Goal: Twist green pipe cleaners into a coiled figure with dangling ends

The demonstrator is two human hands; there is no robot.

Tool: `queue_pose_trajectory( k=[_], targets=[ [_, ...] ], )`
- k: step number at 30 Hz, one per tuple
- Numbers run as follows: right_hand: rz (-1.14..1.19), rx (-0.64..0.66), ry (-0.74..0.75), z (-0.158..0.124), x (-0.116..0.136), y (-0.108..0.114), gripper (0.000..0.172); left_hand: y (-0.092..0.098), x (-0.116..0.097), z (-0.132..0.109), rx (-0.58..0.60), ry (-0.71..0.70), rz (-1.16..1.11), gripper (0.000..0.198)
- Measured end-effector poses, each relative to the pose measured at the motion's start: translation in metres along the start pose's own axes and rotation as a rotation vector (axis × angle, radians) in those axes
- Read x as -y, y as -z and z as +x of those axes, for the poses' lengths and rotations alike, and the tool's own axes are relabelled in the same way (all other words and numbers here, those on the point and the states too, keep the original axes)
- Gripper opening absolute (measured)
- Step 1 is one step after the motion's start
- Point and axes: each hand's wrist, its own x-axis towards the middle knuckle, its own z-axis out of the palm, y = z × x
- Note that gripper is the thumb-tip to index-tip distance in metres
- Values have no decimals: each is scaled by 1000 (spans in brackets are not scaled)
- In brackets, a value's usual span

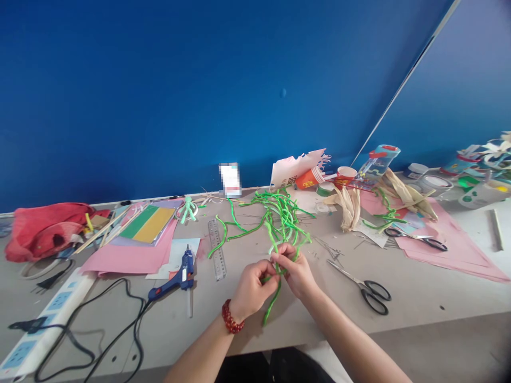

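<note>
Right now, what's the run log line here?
left hand: gripping green strands; right hand: gripping green strands; beyond hands: green pile; left side: glue gun; right side: nearer scissors

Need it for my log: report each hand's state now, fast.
Left hand: closed, holding green cord between thumb and fingers.
Right hand: closed, pinching green cord too; whether it is the same strand cannot be told.

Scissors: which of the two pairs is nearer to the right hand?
The front scissors, on the bare tabletop; the other pair lies farther right and back, partly on pink paper.
</note>
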Motion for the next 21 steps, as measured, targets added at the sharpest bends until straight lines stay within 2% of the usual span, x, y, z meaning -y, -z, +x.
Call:
queue_pose_trajectory(
  k=[2,3,7,14,18,21],
  targets=[
    [68,-22,-83,1,1,1,33,-3,0,-1,31,16,-12,18],
    [61,-25,-79,1,2,2,34,-3,1,-1,29,22,-18,18],
    [-62,-53,63,2,7,0,31,-4,7,0,-29,37,-68,16],
    [-195,69,89,1,17,-6,29,-3,10,0,6,-11,-155,20],
    [-265,51,136,8,33,-9,32,0,11,-1,-16,2,-147,21],
    [-228,65,99,15,52,-14,32,1,14,-2,-28,25,-170,21]
  ],
)
